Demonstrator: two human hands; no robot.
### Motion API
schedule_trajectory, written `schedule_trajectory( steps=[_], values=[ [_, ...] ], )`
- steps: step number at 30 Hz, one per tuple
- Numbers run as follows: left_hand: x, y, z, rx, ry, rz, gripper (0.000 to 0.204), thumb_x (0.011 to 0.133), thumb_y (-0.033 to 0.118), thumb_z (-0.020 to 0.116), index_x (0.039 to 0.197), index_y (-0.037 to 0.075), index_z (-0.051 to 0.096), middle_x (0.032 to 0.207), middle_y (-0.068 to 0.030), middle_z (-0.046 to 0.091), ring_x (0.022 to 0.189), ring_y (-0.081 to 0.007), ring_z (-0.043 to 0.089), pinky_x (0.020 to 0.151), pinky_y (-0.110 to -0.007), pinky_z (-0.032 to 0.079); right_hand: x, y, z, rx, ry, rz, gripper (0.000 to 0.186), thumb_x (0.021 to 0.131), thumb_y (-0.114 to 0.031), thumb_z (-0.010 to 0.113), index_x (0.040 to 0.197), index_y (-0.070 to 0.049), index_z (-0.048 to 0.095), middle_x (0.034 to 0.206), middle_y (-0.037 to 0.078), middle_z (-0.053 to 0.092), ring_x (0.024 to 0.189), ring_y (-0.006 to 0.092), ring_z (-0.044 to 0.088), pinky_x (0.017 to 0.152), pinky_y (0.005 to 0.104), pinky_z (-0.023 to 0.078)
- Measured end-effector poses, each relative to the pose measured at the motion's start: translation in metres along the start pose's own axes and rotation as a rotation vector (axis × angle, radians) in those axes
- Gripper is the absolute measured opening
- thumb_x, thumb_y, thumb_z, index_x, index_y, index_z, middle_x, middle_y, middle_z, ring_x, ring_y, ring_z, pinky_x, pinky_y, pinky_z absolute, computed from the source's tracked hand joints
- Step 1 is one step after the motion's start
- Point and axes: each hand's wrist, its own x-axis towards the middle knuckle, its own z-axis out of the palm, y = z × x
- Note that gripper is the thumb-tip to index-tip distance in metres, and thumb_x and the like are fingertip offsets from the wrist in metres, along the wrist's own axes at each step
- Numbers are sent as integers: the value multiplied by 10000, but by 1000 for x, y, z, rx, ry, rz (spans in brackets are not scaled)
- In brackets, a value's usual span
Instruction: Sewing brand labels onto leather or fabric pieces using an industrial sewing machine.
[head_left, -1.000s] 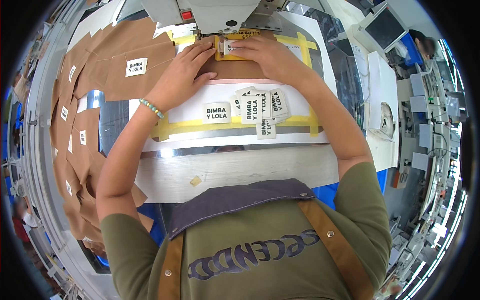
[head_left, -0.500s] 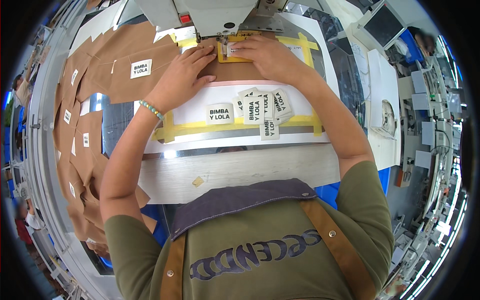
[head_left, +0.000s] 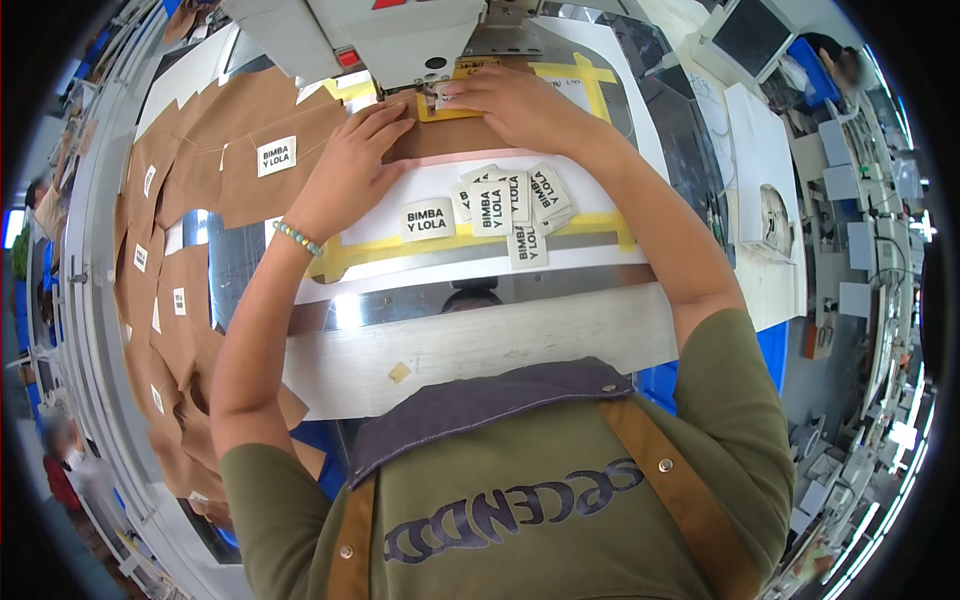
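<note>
At the far side of the table, a brown fabric piece (head_left: 445,138) lies under the head of a white sewing machine (head_left: 400,40). My left hand (head_left: 352,168), a beaded bracelet at its wrist, rests flat on the fabric's left part with fingers stretched forward. Close by the needle area, my right hand (head_left: 530,108) lies over a yellow frame (head_left: 432,112) on the fabric, its extended fingertips touching a white label inside it. The hand partly covers both. Nearer to me are a pile of white printed labels (head_left: 490,208) and one separate label (head_left: 428,220).
Several brown fabric pieces (head_left: 235,190) with white labels overlap on the left. Yellow tape (head_left: 390,256) borders the white work sheet. A grey table edge (head_left: 480,345) runs before me. To the right stand a white box-like unit (head_left: 765,190) and a monitor (head_left: 748,40).
The view has shifted slightly, so the machine head reaches lower and farther left in the picture. Both hands stay on the fabric and the frame, with little visible movement relative to them.
</note>
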Motion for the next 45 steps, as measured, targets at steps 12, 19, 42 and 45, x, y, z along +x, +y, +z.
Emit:
schedule_trajectory(
  steps=[12, 19, 42, 45],
  values=[
    [-3, -1, -2, -1, -3, -34, 528, 1005, 200, 737, 1491, 35, 614, 1622, -135, 560, 1526, -398, 457, 1269, -488, 394, -11, -14, -23, 33, -24, 135, 411, 1029, -71, 546, 1392, -132, 729, 1527, 35, 657, 1448, 275, 553, 1226, 411, 454],
    [1, 5, -6, -18, -36, -71, 593, 1006, 185, 733, 1558, 53, 561, 1655, -123, 529, 1555, -390, 426, 1288, -485, 369, -99, 40, -56, 42, 402, 346, 307, 1041, -131, 645, 1320, -134, 773, 1467, 23, 697, 1382, 267, 608, 1182, 413, 476],
    [52, 15, 12, -101, -42, 47, 447, 1011, 238, 734, 1435, 100, 704, 1600, -39, 585, 1429, -354, 458, 1264, -485, 365, -135, 112, -68, 30, 564, 507, 218, 1032, -214, 689, 1199, -174, 823, 1381, 18, 745, 1323, 264, 636, 1135, 401, 484],
    [55, 12, 16, -38, -20, 75, 418, 1016, 281, 732, 1406, 130, 728, 1586, -27, 593, 1447, -366, 458, 1265, -509, 349, -133, 112, -67, 54, 557, 498, 221, 1032, -212, 688, 1205, -177, 822, 1382, 19, 746, 1326, 267, 638, 1130, 402, 489]
  ],
)
